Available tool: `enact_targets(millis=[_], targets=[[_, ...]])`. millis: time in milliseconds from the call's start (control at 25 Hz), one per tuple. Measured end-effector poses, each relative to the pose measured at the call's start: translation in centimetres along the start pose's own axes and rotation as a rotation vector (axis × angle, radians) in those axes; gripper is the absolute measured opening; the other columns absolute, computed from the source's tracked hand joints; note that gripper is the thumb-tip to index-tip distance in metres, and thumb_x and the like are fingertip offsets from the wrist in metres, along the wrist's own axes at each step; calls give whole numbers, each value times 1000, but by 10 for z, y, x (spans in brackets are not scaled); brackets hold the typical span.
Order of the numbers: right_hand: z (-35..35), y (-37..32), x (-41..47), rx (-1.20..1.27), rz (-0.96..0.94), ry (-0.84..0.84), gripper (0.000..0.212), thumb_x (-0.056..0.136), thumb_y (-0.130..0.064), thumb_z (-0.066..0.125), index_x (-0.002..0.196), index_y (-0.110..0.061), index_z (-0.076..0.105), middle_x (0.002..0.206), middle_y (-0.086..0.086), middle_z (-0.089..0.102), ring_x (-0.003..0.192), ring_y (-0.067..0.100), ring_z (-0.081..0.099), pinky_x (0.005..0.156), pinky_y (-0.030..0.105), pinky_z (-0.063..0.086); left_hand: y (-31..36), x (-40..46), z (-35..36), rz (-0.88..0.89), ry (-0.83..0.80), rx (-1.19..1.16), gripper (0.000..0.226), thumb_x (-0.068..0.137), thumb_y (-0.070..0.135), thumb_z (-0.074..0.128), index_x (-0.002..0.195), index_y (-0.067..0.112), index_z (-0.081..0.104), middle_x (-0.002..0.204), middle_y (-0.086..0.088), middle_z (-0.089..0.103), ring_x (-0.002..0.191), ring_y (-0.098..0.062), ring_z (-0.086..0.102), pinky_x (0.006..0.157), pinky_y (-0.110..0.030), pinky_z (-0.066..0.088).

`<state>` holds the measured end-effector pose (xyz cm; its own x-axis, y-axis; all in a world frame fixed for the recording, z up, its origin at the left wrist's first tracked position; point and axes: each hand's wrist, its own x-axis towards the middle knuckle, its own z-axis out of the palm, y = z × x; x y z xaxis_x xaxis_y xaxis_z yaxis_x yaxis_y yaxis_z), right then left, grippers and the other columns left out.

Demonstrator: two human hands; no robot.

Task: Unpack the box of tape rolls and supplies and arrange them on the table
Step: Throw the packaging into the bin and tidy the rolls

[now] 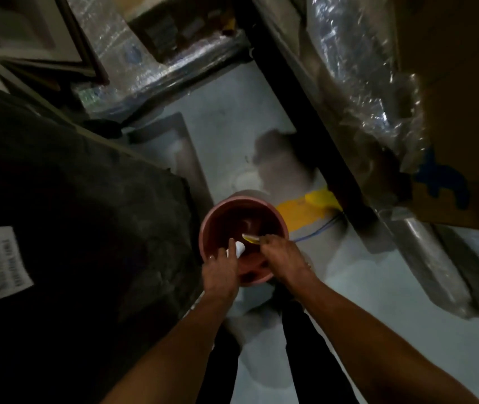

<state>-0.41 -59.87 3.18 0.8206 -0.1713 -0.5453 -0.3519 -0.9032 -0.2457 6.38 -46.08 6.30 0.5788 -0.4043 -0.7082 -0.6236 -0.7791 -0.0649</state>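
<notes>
Left fingers [234, 249] curled round a small white piece [239, 248], seemingly a scrap or small roll, too blurred to name. Right fingertips [264, 239] pinching a yellowish strip [250, 237], perhaps tape or backing. Both held over the mouth of a pink bucket [207, 225], left hand [220, 268] at its 8 o'clock rim, right hand [285, 259] at 4 o'clock. Bucket standing on pale floor [392, 316], near the person's dark-trousered legs at 6 o'clock. Judged step: dropping scraps from the unpacking into the bucket as waste, not arranging anything; no box of rolls and no table surely in view. Next move calls for loosening both grips so the pieces fall inside the rim, then turning back to the supplies. Room tight: dark wrapped bulk [72, 214] with a white label close at 9 o'clock, black beam [305, 118] and plastic-wrapped goods running 12 to 4 o'clock, cardboard carton [465, 97] at 2 o'clock. Open floor only at 5 o'clock and in a strip toward 12, with a yellow patch [305, 211] touching the bucket at 2 o'clock.
</notes>
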Motion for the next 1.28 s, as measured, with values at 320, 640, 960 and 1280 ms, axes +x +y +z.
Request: enact_targets(millis=[320, 640, 960, 1280], targets=[[32, -7, 0, 78, -86, -123, 54, 90, -14, 52, 141, 0, 40, 139, 22, 49, 127, 38, 47, 108, 47, 38, 0, 11, 15, -5, -60, -58, 87, 85, 38, 66, 155, 20, 17, 142, -8, 44, 126, -27, 51, 98, -39, 45], [-10, -16, -38, 39, 0, -115, 70, 93, -21, 50, 152, -1, 18, 156, 23, 25, 143, 40, 26, 114, 48, 28, 0, -31, -19, 54, -30, -97, 68, 90, 41, 56, 149, 21, 29, 142, -4, 46, 126, -24, 51, 102, -38, 41], [-126, -37, -111, 37, -23, 115, 48, 47, -27, 81, 93, -14, 75, 78, 3, 70, 63, 20, 66, 55, 27, 53, 4, -139, -114, -43, 137, -279, 37, 93, 35, 45, 128, 26, 51, 128, 1, 58, 113, -20, 59, 92, -33, 46], [-268, -94, -207, -15, -63, 161, 34, 63, -28, 79, 90, -9, 69, 83, 12, 71, 75, 32, 70, 60, 33, 52, 1, -263, -217, -99, 290, -385, 28, 91, 33, 50, 113, 18, 61, 118, -9, 65, 110, -31, 63, 88, -39, 50]])
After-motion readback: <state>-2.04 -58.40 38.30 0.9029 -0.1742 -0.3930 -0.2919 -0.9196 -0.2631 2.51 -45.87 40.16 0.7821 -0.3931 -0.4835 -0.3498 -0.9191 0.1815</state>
